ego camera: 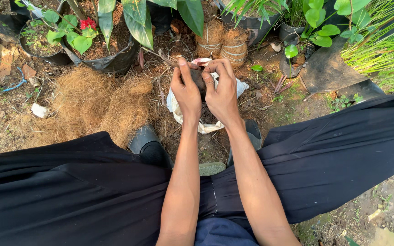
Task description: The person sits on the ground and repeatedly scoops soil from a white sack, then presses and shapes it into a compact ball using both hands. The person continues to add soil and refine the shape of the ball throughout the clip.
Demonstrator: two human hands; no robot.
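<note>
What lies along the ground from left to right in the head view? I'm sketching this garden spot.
Red-flowered potted plant → heap of coconut fibre → left hand → right hand, both on a dark soil clump → grassy plant.

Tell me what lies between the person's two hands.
In the head view, a dark brown clump, likely soil or a root ball, sits pinched between the left hand and right hand, above a white bag.
</note>
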